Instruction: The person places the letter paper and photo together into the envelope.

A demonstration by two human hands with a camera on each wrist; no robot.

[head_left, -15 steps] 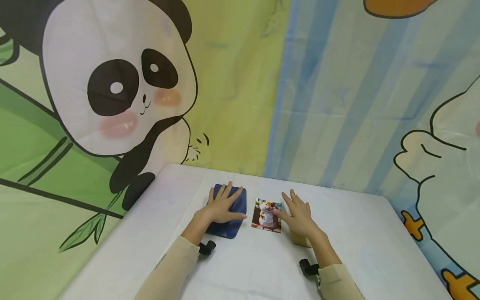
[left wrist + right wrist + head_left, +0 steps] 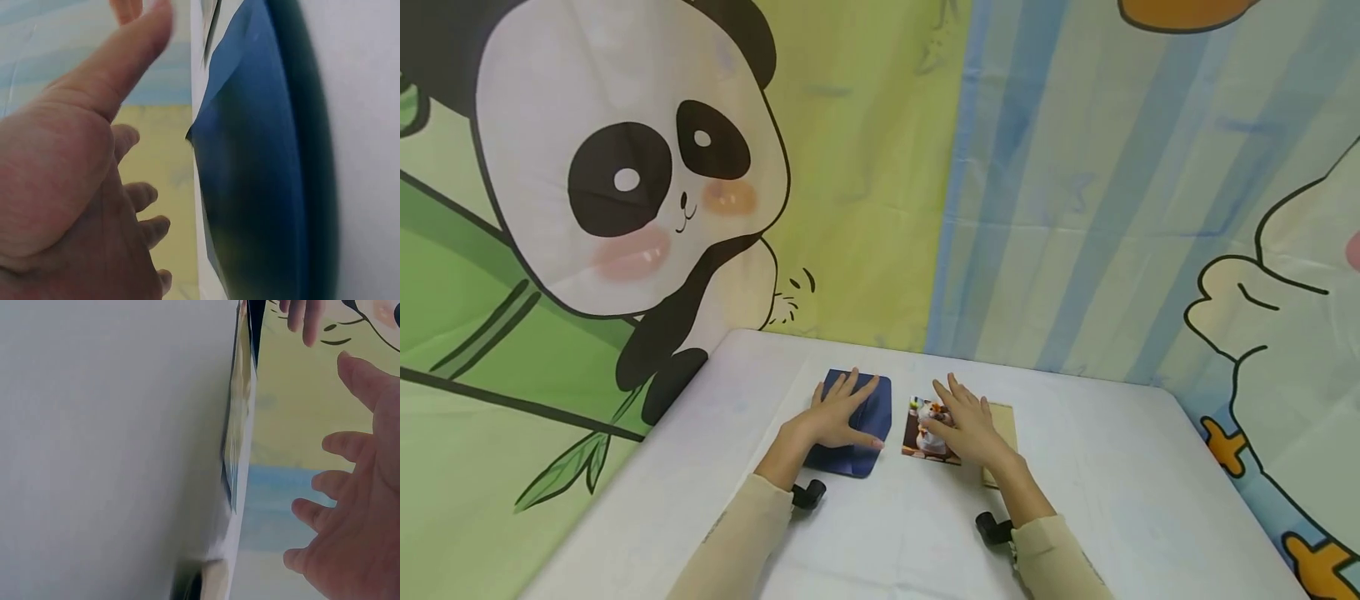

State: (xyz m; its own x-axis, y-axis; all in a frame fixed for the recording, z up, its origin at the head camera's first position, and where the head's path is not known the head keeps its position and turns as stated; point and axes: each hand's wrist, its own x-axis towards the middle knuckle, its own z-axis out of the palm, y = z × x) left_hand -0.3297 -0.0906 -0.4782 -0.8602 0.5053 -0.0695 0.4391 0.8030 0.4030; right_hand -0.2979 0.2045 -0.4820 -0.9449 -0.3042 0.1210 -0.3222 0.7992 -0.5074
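A dark blue flat sheet-like case (image 2: 852,461) with rounded corners lies on the white table. My left hand (image 2: 831,422) hovers over it, fingers spread; the left wrist view shows a gap between that palm and the blue case (image 2: 262,156). To its right is a square picture (image 2: 931,448) of a furry animal in white, its edges slightly raised in the right wrist view. My right hand (image 2: 972,429) hangs above the picture's right side with fingers apart, partly covering it and holding nothing. A tan flat rectangular item (image 2: 1006,429) lies right of the picture, partly behind that hand.
The white tabletop (image 2: 1090,467) runs up to a printed cloth backdrop (image 2: 865,183) with a panda on the left. Black wrist devices (image 2: 994,528) are strapped at both sleeve cuffs.
My right hand has shifted left, more over the picture, uncovering much of the tan item. The left hand has drifted slightly left. The blue case and picture lie as before.
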